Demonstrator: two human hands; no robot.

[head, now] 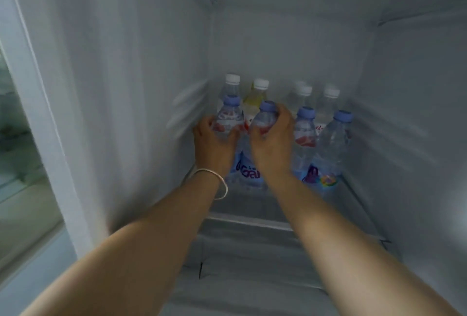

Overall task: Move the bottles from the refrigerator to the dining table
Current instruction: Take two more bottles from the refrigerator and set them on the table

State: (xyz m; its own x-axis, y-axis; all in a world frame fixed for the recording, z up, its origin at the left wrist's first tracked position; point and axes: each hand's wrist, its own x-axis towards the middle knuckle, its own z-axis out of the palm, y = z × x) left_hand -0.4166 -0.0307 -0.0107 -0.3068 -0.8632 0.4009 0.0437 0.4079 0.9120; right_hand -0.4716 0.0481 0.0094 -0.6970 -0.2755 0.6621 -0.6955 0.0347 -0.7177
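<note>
on the refrigerator shelf [252, 219], one blue-capped bottle [228, 118] is gripped by the left hand [214, 143], its neighbour [265, 118] by the right hand [273, 143]; lifting out is called for next.

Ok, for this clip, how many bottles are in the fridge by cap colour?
Blue-capped bottles: 4, two of them gripped, one by the left hand and one by the right hand.
White-capped bottles: 4, in the back row.
Total: 8 bottles.
</note>
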